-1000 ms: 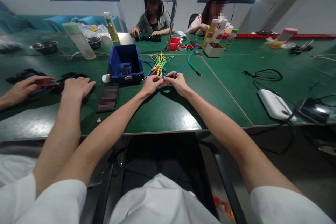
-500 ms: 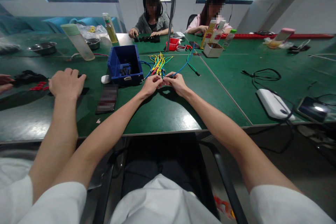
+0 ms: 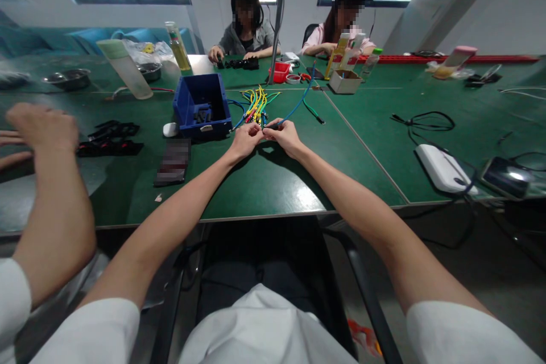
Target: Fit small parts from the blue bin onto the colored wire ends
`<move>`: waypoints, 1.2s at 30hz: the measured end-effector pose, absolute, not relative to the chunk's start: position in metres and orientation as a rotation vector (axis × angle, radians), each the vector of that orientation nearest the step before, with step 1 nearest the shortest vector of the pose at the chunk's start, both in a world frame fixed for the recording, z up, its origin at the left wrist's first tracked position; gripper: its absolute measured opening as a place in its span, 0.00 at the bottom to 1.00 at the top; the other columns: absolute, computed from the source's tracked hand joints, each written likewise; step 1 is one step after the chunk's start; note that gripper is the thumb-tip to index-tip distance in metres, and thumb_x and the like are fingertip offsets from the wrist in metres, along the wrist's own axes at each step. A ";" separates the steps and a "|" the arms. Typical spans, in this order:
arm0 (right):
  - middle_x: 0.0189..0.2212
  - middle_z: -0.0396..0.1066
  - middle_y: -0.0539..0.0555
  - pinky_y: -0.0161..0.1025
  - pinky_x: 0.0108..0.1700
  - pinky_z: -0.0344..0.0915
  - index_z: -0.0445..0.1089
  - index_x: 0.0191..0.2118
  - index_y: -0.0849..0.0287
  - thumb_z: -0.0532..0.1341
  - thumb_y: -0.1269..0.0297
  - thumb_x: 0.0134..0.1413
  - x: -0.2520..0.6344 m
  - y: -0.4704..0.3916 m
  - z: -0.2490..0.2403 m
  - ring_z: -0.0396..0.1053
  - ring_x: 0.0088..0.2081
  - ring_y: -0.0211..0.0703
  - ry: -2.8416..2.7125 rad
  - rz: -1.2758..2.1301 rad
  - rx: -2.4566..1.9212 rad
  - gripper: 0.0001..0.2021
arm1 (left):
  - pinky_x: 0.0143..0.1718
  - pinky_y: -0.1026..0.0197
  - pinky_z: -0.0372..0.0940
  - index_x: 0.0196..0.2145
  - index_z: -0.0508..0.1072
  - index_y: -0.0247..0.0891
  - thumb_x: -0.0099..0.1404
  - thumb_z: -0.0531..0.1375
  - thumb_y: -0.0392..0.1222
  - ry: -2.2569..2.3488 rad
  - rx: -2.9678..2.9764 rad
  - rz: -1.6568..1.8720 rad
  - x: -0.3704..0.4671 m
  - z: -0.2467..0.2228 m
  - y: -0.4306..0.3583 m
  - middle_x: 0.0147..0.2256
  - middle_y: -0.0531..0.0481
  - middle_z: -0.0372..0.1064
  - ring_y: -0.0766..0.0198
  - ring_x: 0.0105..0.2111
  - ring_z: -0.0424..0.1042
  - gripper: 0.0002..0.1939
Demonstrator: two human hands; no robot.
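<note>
A blue wire (image 3: 298,107) runs up and to the right from my right hand (image 3: 285,136), whose thumb and fingers are closed on its near end. My left hand (image 3: 245,141) meets it fingertip to fingertip, pinched at the same end; what lies between its fingertips is too small to make out. Just beyond both hands lies a fanned bundle of yellow, green and blue wires (image 3: 256,101) with metal ends. A green wire (image 3: 313,111) with a dark tip rests to the right. Left of the bundle stands a blue bin (image 3: 202,103) with small black pieces (image 3: 202,114) inside.
A white mouse-like object (image 3: 170,129) and a dark flat packet (image 3: 173,164) lie by the bin. At left, a co-worker's arm (image 3: 55,199) reaches over black parts (image 3: 111,139). A small box (image 3: 344,82), a white power bank (image 3: 443,168) and cables are on the right.
The co-worker's hand at left has lifted and moved left, uncovering black parts on the table. My hands stay almost in place, still together at the blue wire's end.
</note>
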State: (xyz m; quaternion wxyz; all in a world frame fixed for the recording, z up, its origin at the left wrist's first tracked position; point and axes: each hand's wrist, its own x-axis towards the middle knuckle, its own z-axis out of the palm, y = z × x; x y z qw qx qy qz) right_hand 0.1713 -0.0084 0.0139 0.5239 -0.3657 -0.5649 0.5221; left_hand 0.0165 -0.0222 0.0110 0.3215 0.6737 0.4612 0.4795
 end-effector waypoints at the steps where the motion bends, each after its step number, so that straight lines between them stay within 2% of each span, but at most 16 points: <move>1: 0.22 0.72 0.48 0.35 0.30 0.68 0.69 0.31 0.59 0.71 0.62 0.36 0.171 -0.008 0.014 0.70 0.25 0.36 -1.372 1.213 -0.884 0.14 | 0.26 0.65 0.60 0.26 0.69 0.37 0.57 0.59 0.44 1.217 1.777 1.259 0.017 0.011 -0.023 0.21 0.55 0.66 0.68 0.22 0.64 0.08; 6: 0.21 0.69 0.47 0.35 0.29 0.66 0.67 0.31 0.58 0.71 0.64 0.37 0.171 -0.006 0.012 0.68 0.24 0.37 -1.406 1.108 -0.889 0.14 | 0.29 0.64 0.63 0.26 0.69 0.37 0.56 0.60 0.46 1.148 1.692 1.260 0.020 0.015 -0.027 0.23 0.54 0.68 0.68 0.24 0.66 0.09; 15: 0.22 0.72 0.47 0.36 0.32 0.70 0.67 0.32 0.59 0.73 0.62 0.37 0.180 -0.003 0.014 0.70 0.25 0.36 -1.419 1.323 -0.784 0.17 | 0.28 0.65 0.63 0.27 0.72 0.35 0.54 0.64 0.48 1.083 1.623 1.195 0.015 0.019 -0.030 0.25 0.52 0.71 0.69 0.23 0.66 0.12; 26: 0.24 0.70 0.46 0.35 0.31 0.69 0.65 0.35 0.57 0.73 0.60 0.35 0.173 -0.005 0.012 0.71 0.27 0.37 -1.428 1.278 -0.885 0.21 | 0.28 0.65 0.63 0.25 0.72 0.36 0.53 0.64 0.45 1.170 1.658 1.208 0.013 0.010 -0.021 0.23 0.51 0.72 0.67 0.23 0.67 0.10; 31: 0.26 0.69 0.45 0.36 0.33 0.69 0.63 0.39 0.56 0.70 0.60 0.38 0.168 -0.004 0.004 0.70 0.27 0.36 -1.391 1.145 -0.935 0.21 | 0.26 0.66 0.61 0.24 0.72 0.35 0.54 0.64 0.45 1.167 1.656 1.260 0.014 0.010 -0.021 0.22 0.52 0.71 0.69 0.22 0.66 0.10; 36: 0.27 0.69 0.46 0.37 0.36 0.69 0.66 0.43 0.56 0.66 0.56 0.46 0.163 -0.005 -0.002 0.70 0.29 0.38 -1.411 1.039 -0.972 0.18 | 0.26 0.66 0.62 0.24 0.72 0.35 0.54 0.64 0.44 1.202 1.587 1.323 0.016 0.013 -0.024 0.21 0.53 0.70 0.70 0.21 0.65 0.10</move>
